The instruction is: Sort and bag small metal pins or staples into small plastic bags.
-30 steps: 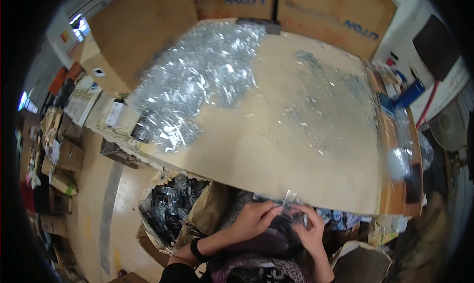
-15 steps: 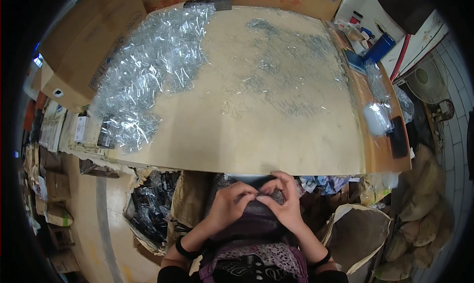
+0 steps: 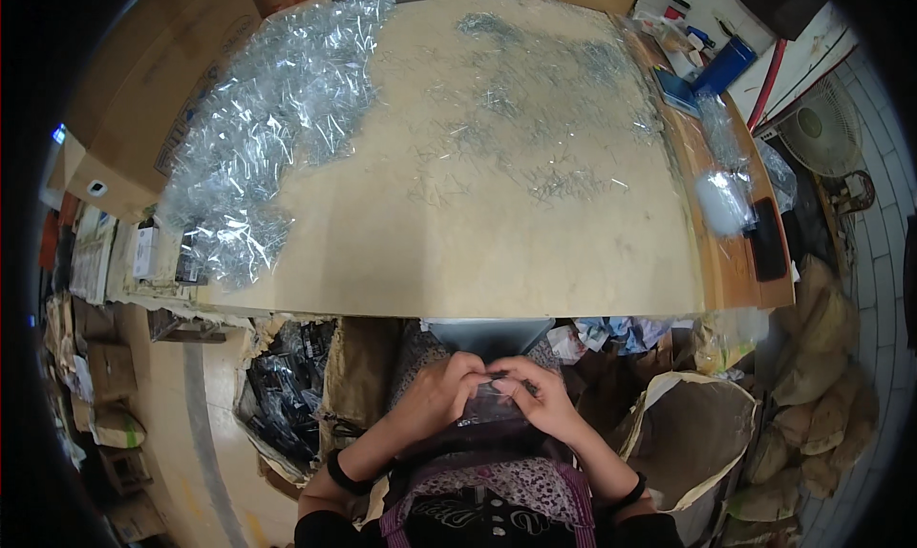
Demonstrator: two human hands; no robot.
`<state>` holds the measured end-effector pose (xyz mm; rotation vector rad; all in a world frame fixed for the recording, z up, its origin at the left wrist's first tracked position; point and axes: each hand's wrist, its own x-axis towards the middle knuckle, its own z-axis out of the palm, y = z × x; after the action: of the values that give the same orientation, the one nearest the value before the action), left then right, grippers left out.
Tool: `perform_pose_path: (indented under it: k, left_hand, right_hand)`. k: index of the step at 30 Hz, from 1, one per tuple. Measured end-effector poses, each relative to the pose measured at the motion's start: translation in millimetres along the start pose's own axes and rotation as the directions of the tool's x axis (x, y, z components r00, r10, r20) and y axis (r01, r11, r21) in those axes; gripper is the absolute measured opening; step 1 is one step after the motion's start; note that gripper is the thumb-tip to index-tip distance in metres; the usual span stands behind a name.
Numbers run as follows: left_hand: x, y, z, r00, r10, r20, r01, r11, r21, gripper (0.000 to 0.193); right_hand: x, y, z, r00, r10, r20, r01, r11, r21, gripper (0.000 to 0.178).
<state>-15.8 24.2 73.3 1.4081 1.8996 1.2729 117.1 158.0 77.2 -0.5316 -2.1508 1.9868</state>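
Both hands are down in the lap here, below the near edge of the big pale wooden worktable [image 3: 458,214]. The left hand [image 3: 441,395] and right hand [image 3: 540,400] are pinched in from either side on a small clear plastic bag [image 3: 489,407], fingertips curled tight on its top edge, and there's something small and dark up near the mouth of it, though it's too tiny to tell what. So the fingers are basically closed down on the bag, thumbs and forefingers meeting at the opening, nothing else in either hand. Looks to me like the filling or sealing step on one bag: either tucking the dark piece in or pressing the mouth shut, can't say which from this angle. If it's the sealing, the next move would want a steady pinch run along the top edge with the bag held flat, since that thin film will crumple or slip pretty easily. The table itself has a heap of crinkled clear plastic bags [image 3: 272,118] piled on the left half and a thinner scatter of clear bags [image 3: 535,118] across the far right. Down on the floor at the left sits an open sack of dark packaged parts [image 3: 287,395], and a brown paper sack [image 3: 697,433] stands open on the right.
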Motion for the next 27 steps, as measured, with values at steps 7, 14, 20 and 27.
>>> perform_pose_path:
  k: [7, 14, 20, 27]
  left_hand:
    - [-11.3, -24.6, -7.4, 0.891, -0.214, 0.4, 0.315, 0.926, -0.209, 0.016]
    - [-31.0, -80.2, 23.8, 0.938, -0.195, 0.287, 0.183, 0.981, 0.069, 0.019]
    - [-37.1, -91.5, 51.1, 0.911, -0.376, 0.171, 0.387, 0.921, -0.036, 0.012]
    - [-40.5, -92.7, 48.7, 0.948, 0.303, 0.096, -0.315, 0.937, 0.148, 0.009]
  right_hand:
    - [-18.0, 39.8, -25.4, 0.95, 0.241, 0.201, -0.302, 0.874, 0.381, 0.016]
    - [-20.2, 96.4, -10.0, 0.997, -0.047, 0.066, 0.077, 0.782, -0.618, 0.019]
    - [-11.3, 114.1, 10.1, 0.88, -0.185, -0.437, -0.073, 0.858, -0.509, 0.035]
    - [89.0, -16.7, -70.1, 0.815, -0.576, -0.062, 0.164, 0.332, -0.929, 0.057]
